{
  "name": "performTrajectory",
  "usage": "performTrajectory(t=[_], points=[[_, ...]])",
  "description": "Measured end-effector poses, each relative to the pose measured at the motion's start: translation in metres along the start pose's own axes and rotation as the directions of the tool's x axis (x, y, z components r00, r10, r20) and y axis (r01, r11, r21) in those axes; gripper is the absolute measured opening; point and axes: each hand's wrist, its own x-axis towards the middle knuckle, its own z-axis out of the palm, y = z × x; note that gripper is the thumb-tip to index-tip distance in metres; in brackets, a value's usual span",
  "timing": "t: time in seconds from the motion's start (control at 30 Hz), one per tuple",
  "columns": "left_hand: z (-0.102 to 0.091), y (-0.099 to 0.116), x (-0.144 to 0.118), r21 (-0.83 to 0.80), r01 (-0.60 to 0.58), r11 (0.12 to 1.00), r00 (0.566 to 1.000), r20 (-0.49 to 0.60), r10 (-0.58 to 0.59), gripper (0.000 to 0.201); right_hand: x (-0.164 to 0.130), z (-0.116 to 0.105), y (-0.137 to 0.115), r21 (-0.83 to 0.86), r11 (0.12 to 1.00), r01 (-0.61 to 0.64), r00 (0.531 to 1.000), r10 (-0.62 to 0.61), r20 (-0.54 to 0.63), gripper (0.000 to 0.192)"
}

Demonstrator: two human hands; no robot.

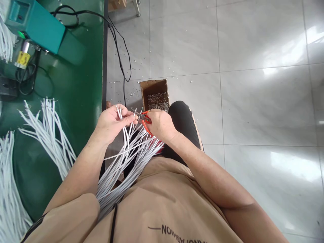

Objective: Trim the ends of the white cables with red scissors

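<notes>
A large bundle of white wires [118, 175] lies across my lap, its ends fanning up towards my hands. My left hand [115, 119] is closed, pinching a few of these wires between thumb and fingers near their ends. Red-handled cutting pliers [146, 126] sit in my closed right hand [162, 124]. Their dark jaws point left and reach the wire ends beside my left fingertips. Whether the jaws are closed on a wire is too small to tell. Below both hands, more loose wire ends stick up from the bundle.
A cardboard box [154, 84] holding small clippings stands on the tiled floor [253, 111], with scattered bits around it. On the green table [83, 77] at left lie more white wire bundles [52, 131], a teal machine [40, 25] and black cables [117, 37].
</notes>
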Motion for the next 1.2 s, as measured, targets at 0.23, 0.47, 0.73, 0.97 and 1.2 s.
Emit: performTrajectory(t=[0.23, 0.47, 0.73, 0.97, 1.2], points=[[0.001, 0.001, -0.001, 0.029, -0.016, 0.999, 1.0, -0.019, 0.017, 0.041, 0.002, 0.001, 0.005, 0.259, 0.965, -0.033, 0.996, 0.052, -0.066, 0.02], [0.003, -0.003, 0.0, 0.015, -0.036, 0.999, 0.999, -0.001, 0.036, 0.035, 0.009, -0.001, -0.008, 0.905, 0.413, -0.105, 0.988, 0.149, 0.046, 0.023], [0.003, 0.0, -0.002, -0.068, 0.032, 0.997, 0.989, 0.147, -0.021, 0.037, 0.008, -0.006, -0.015, 0.974, 0.102, -0.203, 0.976, 0.098, 0.193, 0.022], [0.003, -0.002, 0.001, -0.015, 0.004, 1.0, 1.0, 0.008, -0.004, 0.041, 0.005, -0.004, -0.014, 0.958, 0.237, -0.162, 0.962, 0.254, 0.1, 0.025], [0.001, 0.002, -0.002, -0.036, 0.015, 0.999, 0.998, 0.061, -0.013, 0.031, 0.008, 0.009, -0.005, 0.906, 0.374, -0.199, 0.932, 0.359, 0.057, 0.027]])
